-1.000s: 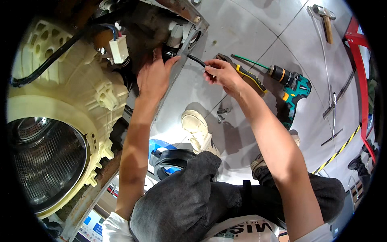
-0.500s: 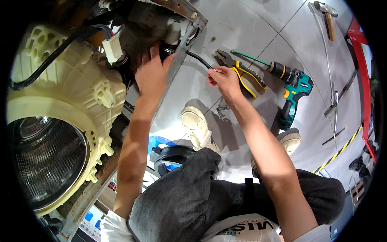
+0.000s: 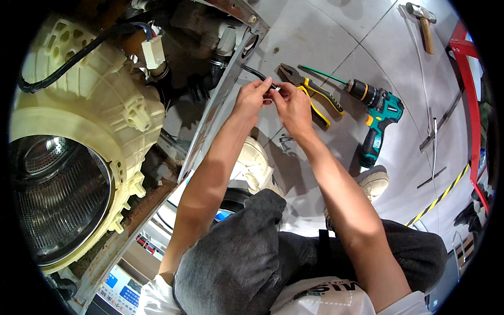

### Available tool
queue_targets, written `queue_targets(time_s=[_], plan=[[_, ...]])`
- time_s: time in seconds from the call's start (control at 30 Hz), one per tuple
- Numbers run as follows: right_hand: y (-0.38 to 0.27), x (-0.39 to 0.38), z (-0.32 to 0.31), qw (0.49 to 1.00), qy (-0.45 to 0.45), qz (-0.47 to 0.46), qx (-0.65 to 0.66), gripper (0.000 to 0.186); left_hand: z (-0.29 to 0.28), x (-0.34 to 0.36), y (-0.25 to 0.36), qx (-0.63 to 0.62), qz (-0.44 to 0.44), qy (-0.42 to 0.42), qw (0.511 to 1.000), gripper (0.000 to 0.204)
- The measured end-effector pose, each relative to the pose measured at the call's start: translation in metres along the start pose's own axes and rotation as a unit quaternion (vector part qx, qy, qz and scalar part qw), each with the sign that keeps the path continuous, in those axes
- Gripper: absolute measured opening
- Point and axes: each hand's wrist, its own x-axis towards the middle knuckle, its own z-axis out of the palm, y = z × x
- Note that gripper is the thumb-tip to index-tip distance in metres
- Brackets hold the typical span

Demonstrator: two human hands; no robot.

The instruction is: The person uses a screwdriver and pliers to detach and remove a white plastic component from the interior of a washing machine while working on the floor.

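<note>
My left hand (image 3: 252,101) and my right hand (image 3: 293,109) are together just right of the metal frame edge (image 3: 215,110), both closed in pinches on the end of a thin black hose or cable (image 3: 251,70), which runs from the frame. A small bright piece shows between my fingertips, too small to name. Just beyond my right hand lie yellow-and-black pliers (image 3: 331,98) and a thin green-shafted tool (image 3: 320,73); farther right is a teal-and-black drill (image 3: 384,116). Left of the frame are a white connector (image 3: 153,53) and a black elbow pipe with a clamp (image 3: 214,73).
A cream plastic tub (image 3: 131,113) with a steel drum (image 3: 58,199) fills the left. On the tiled floor (image 3: 310,31) are a hammer (image 3: 428,34), thin rods (image 3: 434,147) and small metal bits (image 3: 286,140). A red metal stand (image 3: 472,105) is at the right; my shoes (image 3: 374,184) are below.
My left hand has moved right, out of the machine's inside, to the hose or cable beside my right hand. The black elbow pipe it was on is now uncovered.
</note>
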Motion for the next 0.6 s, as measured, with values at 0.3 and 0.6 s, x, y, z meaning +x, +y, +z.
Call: queue_targets(time_s=[0.3,0.6], plan=[[0.002,-0.013,0.0,0.996,0.079,0.052,0.003,0.024,0.015,0.011,-0.008,-0.073,0.005,0.085,0.994,0.025],[0.014,-0.01,-0.007,0.9,0.011,0.174,0.399,0.019,0.004,-0.027,0.015,0.155,0.027,0.084,0.984,0.027]])
